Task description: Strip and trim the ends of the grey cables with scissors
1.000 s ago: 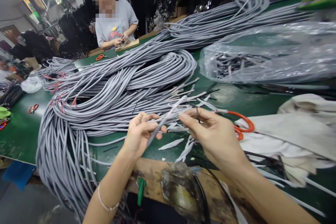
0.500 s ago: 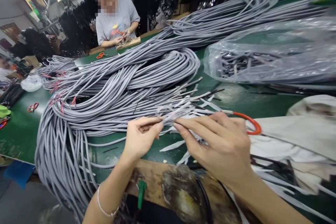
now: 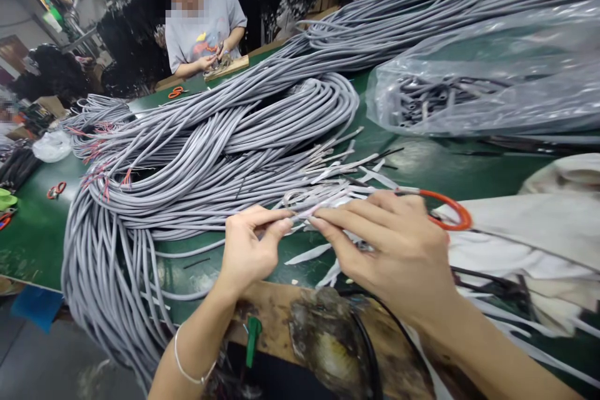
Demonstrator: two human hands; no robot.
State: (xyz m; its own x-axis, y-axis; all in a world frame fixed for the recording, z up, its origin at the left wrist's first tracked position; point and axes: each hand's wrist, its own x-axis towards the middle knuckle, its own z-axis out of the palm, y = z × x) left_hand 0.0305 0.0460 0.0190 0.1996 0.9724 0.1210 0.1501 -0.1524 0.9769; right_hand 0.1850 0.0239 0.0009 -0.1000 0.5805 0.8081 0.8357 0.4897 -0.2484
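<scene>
My left hand (image 3: 253,244) is closed in a pinch, thumb against forefinger, on the end of a thin grey cable (image 3: 300,215). Close beside it, my right hand (image 3: 389,244) pinches the pinkish-white stripped part of the same cable with thumb and fingertips. The fingertips hide most of the cable end. An orange-handled pair of scissors (image 3: 462,215) shows behind my right hand; whether that hand also holds it I cannot tell. White strips (image 3: 309,253) and pale stripped cable ends lie around and beyond my fingers.
Long bundles of grey cable (image 3: 187,169) cover much of the green table (image 3: 37,231). A clear plastic bag (image 3: 515,100) of dark and grey pieces lies right. A stained wooden board (image 3: 272,309) is at the near edge. White cloth (image 3: 529,225) lies right. Another person (image 3: 206,31) works opposite.
The view has shifted slightly, so the background sits a little higher. Both hands keep their pinches, and a pinkish stretch of the cable end now shows more plainly between them.
</scene>
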